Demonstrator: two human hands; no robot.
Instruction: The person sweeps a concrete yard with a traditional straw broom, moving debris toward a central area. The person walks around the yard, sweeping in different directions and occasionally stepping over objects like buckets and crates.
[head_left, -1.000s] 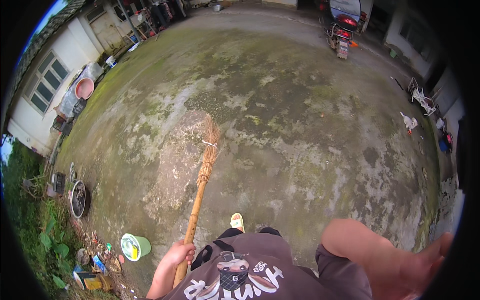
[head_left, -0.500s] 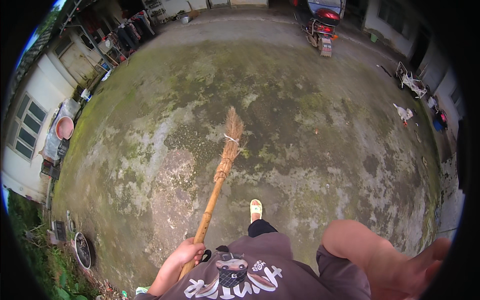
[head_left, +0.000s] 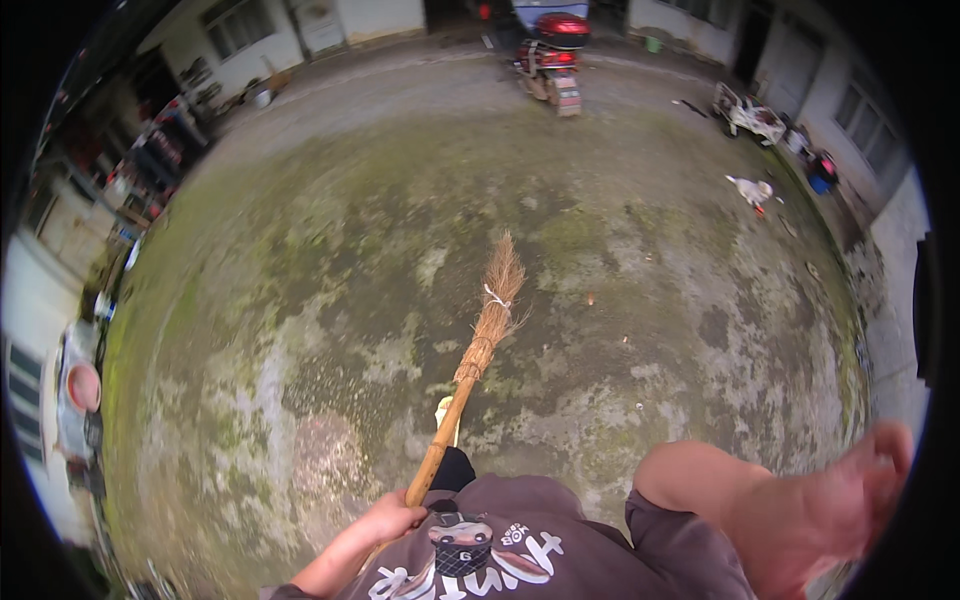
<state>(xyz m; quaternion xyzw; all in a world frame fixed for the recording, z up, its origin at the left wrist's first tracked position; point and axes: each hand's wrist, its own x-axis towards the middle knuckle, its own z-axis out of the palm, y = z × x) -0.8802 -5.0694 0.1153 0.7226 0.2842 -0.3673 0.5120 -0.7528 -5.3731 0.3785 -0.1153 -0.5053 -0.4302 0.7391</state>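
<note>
My left hand [head_left: 392, 518] is closed around the bamboo handle of a broom [head_left: 488, 340], low in front of my body. Its brown bristle head, tied with a white strip, points away over the mossy concrete. From this view I cannot tell whether the bristles touch the ground. One foot in a pale yellow slipper [head_left: 443, 408] shows partly behind the handle. Out at the right edge, my right hand [head_left: 850, 495] is raised, somewhat blurred, with its fingers loosely apart and nothing seen in them.
Ahead stands a parked red scooter [head_left: 556, 55]. At the far right are a white metal frame [head_left: 748, 115] and a white bird-like shape [head_left: 752, 190] on the ground. Hanging clothes [head_left: 160, 150] and a pink basin [head_left: 83, 386] line the left wall. Small bits lie on the concrete.
The view has turned left-to-right, so the scooter and walls sit farther left. The broom head appears slightly farther right. The slippered foot now shows behind the handle instead of right of it.
</note>
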